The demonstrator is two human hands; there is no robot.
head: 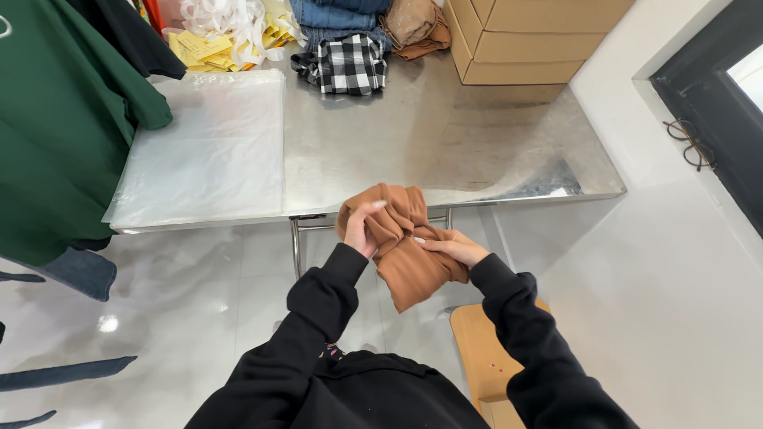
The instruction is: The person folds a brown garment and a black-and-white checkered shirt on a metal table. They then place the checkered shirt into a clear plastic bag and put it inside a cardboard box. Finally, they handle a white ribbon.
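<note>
White glossy flooring and a pale wall frame my view, with a long stainless-steel table (445,143) running across the far side. On my far left hangs a big dark green garment (56,119). Stacked cardboard boxes (524,36) sit at the table's far right corner. A flat stack of clear plastic bags (211,147) lies on the left part of the table, and beyond it is a heap of yellow and white paper tags (226,36). A folded black-and-white checked cloth (347,63) rests at the far edge, beside some denim and a tan bundle.

Nearest me, just off the table's near edge, I hold a rust-brown knitted garment (405,254) in the air, rolled into a thick bundle. My left hand (362,230) is closed around its upper left fold, fingers curled into the fabric. My right hand (453,248) is clamped on the middle from the right side, pinching the layers together.

I judge the folding to be midway; a tidy finish would call for tucking the loose top lobe under. A light wooden stool (481,353) stands near my right elbow.
</note>
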